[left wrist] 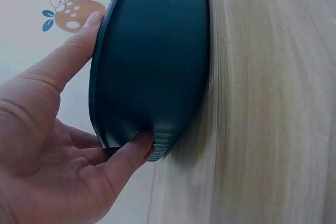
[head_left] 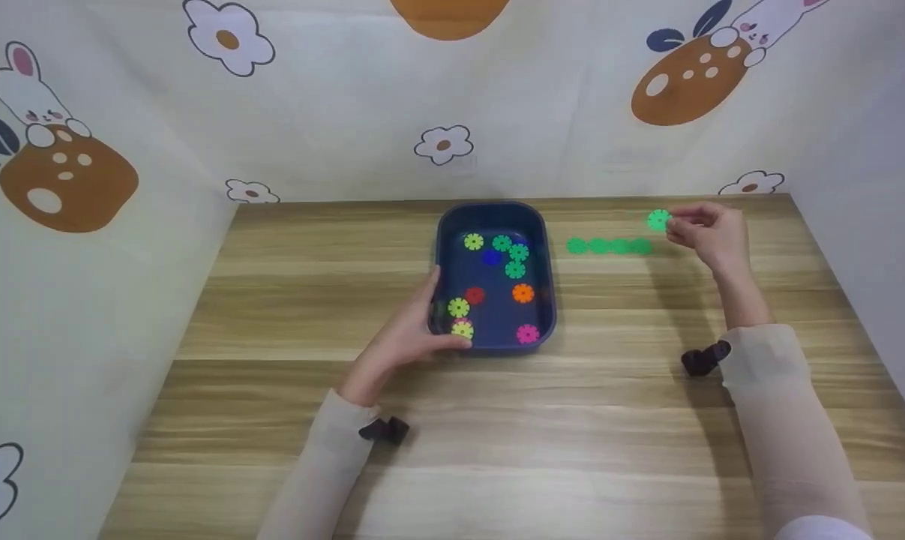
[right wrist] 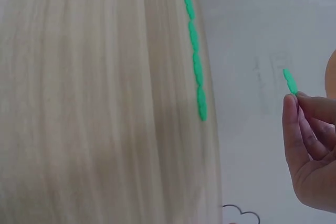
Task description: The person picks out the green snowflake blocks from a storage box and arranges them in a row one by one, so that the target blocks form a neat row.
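Observation:
A dark blue plastic tray stands on the wooden table. My left hand grips its near left corner, with the thumb along the rim and fingertips against the outer wall in the left wrist view. Up and to the right, my right hand pinches a green snowflake disc between thumb and fingertips. In the right wrist view that disc appears edge-on, raised off the table. Left of and below it, several green discs lie flat in a straight row, side by side.
Loose snowflake discs lie inside the tray, among them a yellow one, an orange one, a pink one and a red one. A patterned cloth hangs behind the table and along its sides.

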`<state>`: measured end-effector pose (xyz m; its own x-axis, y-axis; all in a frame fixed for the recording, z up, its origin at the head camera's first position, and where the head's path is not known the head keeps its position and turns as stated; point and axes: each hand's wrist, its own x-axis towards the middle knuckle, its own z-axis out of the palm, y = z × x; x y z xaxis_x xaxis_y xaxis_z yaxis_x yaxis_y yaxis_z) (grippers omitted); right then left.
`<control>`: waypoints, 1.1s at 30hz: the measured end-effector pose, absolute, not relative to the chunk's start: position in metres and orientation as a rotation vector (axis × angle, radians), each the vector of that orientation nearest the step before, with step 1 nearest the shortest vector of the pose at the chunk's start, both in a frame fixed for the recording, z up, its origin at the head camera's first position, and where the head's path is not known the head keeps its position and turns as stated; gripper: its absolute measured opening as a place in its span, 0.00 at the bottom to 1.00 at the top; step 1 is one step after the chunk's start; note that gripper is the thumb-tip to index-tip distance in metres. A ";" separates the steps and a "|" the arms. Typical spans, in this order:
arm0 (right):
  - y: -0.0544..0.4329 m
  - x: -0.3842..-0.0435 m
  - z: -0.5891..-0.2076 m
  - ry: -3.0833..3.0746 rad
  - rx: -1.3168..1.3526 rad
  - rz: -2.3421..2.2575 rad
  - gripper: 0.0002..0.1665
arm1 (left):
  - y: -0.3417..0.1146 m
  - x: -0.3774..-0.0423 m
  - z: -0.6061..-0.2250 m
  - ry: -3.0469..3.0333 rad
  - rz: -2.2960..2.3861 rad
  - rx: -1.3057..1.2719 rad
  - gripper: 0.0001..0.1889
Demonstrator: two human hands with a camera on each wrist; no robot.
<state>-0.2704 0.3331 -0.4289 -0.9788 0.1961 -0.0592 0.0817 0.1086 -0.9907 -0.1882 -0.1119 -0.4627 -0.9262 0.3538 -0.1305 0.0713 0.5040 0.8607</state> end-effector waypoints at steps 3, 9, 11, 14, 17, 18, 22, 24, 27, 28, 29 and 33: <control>0.338 -0.270 -0.430 -2.271 -0.332 2.057 0.09 | -0.112 -0.188 -0.463 2.465 1.383 0.372 0.65; 0.346 -0.272 -0.438 -2.363 -0.411 1.988 0.09 | -0.112 -0.188 -0.463 2.460 1.388 0.354 0.65; 0.349 -0.272 -0.442 -2.374 -0.434 1.988 0.09 | -0.112 -0.188 -0.463 2.463 1.380 0.336 0.65; 0.352 -0.274 -0.448 -2.411 -0.459 1.968 0.08 | -0.111 -0.188 -0.463 2.463 1.370 0.318 0.65; 0.355 -0.275 -0.453 -2.450 -0.469 1.950 0.10 | -0.111 -0.188 -0.463 2.467 1.367 0.318 0.65; 0.355 -0.276 -0.454 -2.468 -0.470 1.935 0.11 | -0.111 -0.188 -0.463 2.469 1.365 0.319 0.65; 0.357 -0.276 -0.459 -2.531 -0.500 1.880 0.16 | -0.111 -0.187 -0.463 2.476 1.358 0.327 0.65; 0.357 -0.276 -0.460 -2.552 -0.527 1.862 0.18 | -0.111 -0.188 -0.462 2.477 1.359 0.332 0.65; 0.357 -0.277 -0.463 -2.574 -0.562 1.855 0.19 | -0.111 -0.188 -0.462 2.480 1.357 0.332 0.65; 0.357 -0.277 -0.463 -2.585 -0.569 1.848 0.20 | -0.111 -0.188 -0.462 2.482 1.354 0.330 0.65; 0.357 -0.277 -0.464 -2.593 -0.578 1.845 0.20 | -0.111 -0.188 -0.462 2.481 1.354 0.328 0.65; 0.357 -0.279 -0.465 -2.618 -0.589 1.828 0.20 | -0.111 -0.187 -0.461 2.475 1.359 0.323 0.65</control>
<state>-0.2794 0.3568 -0.4650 -0.9288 0.2323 -0.2888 0.3511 0.3023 -0.8862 -0.1874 -0.1111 -0.4610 -0.9303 0.3344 -0.1506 0.0524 0.5276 0.8479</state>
